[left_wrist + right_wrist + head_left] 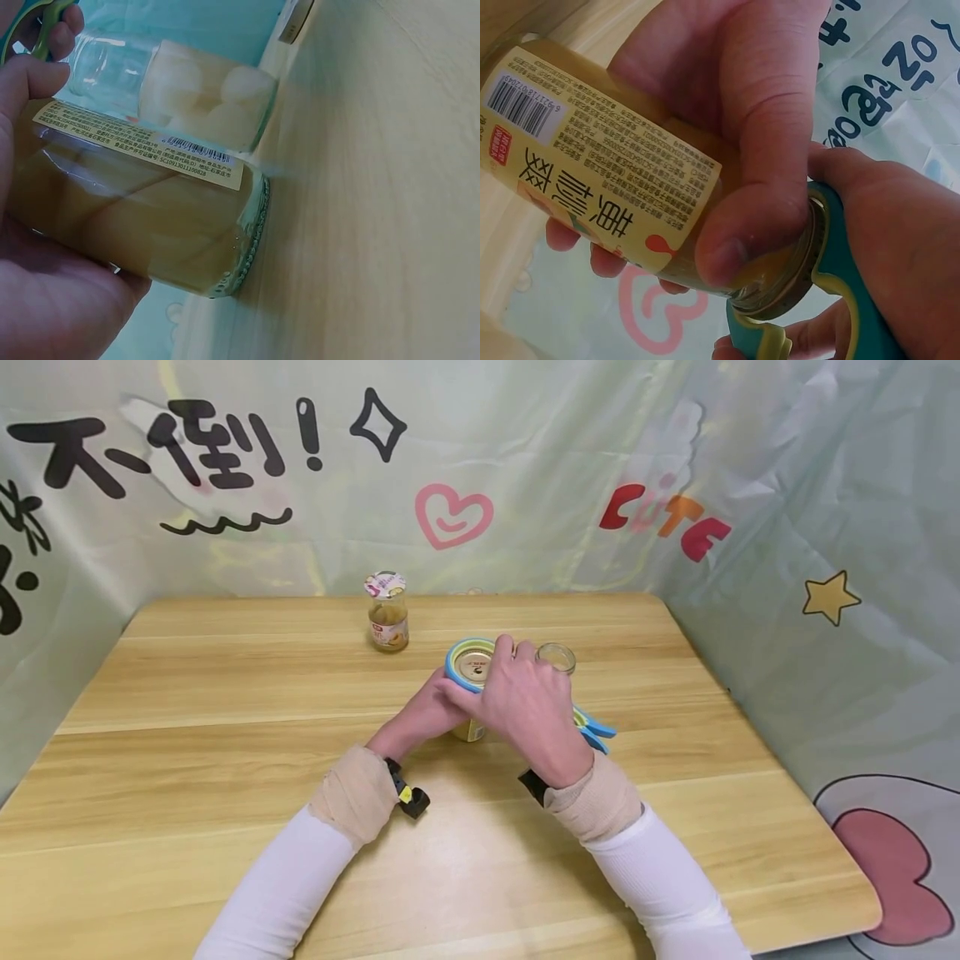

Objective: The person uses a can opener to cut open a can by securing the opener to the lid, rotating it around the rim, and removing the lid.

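My left hand (426, 712) grips a glass jar (577, 150) of amber contents with a yellow printed label, fingers and thumb curled round its body. A gold metal lid (474, 667) closes the jar. Around this lid sits a blue and green jar opener (452, 672), gripped by my right hand (531, 697); its two blue handle ends (597, 732) stick out past that hand. In the right wrist view, the opener's toothed inner edge (838, 289) lies by the lid's rim. Part of the lid is hidden by my right hand in the head view.
Behind my right hand stands a clear glass jar (556, 657), with pale round pieces (210, 94) inside. A small jar (388, 625) with a patterned cover stands further back, left of my hands. Printed cloth (525, 468) hangs behind the wooden table (225, 760).
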The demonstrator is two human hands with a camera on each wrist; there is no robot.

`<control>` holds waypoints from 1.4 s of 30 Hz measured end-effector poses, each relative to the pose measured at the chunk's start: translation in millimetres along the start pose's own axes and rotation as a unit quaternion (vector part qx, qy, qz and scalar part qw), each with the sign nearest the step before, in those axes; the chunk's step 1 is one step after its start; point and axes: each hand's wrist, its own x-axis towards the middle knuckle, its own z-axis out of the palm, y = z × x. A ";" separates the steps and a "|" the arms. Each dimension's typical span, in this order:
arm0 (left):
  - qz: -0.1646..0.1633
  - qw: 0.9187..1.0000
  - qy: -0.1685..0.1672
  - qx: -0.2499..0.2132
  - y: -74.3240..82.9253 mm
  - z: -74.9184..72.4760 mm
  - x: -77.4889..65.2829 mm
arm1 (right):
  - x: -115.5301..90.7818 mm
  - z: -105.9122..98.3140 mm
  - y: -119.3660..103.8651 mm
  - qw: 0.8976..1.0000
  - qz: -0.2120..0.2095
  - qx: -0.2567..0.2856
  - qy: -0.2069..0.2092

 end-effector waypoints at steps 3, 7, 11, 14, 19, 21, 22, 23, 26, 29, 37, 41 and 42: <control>0.005 1.000 0.002 0.003 -0.6 -0.2 0.1 | -0.5 0.2 -1.0 1.000 0.002 -0.002 -0.005; 0.005 1.000 0.002 0.006 -0.3 -0.4 0.2 | -0.8 0.6 -2.3 1.000 0.008 -0.002 -0.009; 0.001 1.000 0.001 0.001 -0.8 -0.9 0.4 | -0.8 1.1 -3.2 1.000 0.012 0.000 -0.011; -0.001 1.000 0.001 -0.004 -1.7 -1.2 0.9 | -0.9 1.5 -3.7 1.000 0.013 0.001 -0.014; -0.001 1.000 0.002 -0.002 -3.1 -1.8 0.8 | -1.1 1.8 -4.3 1.000 0.011 0.005 -0.022; 0.000 1.000 0.003 0.000 -3.1 -2.1 0.5 | -1.1 1.9 -4.2 1.000 0.008 0.004 -0.021; 0.001 1.000 0.003 0.001 -2.9 -2.1 0.3 | -1.1 1.8 -4.0 1.000 0.008 0.004 -0.020; 0.002 1.000 0.003 0.001 -2.3 -2.2 0.0 | -1.2 1.8 -3.8 1.000 0.007 0.005 -0.019; 0.004 1.000 0.002 -0.002 -0.9 -2.2 -0.7 | -1.2 1.0 -3.4 1.000 0.007 0.007 -0.015; 0.006 1.000 0.001 -0.001 0.7 -2.2 -1.3 | -1.1 0.2 -3.6 1.000 0.007 0.009 -0.021; 0.006 1.000 -0.005 -0.012 1.5 -2.1 -1.6 | -1.8 -0.7 -3.0 0.999 -0.001 0.010 -0.034; 0.004 1.000 -0.007 -0.012 1.5 -2.4 -1.7 | -2.2 -1.1 -2.1 0.999 -0.002 0.010 -0.033; 0.001 1.000 -0.007 -0.010 1.3 -2.5 -1.5 | -2.2 -1.4 -2.0 0.999 -0.001 0.010 -0.036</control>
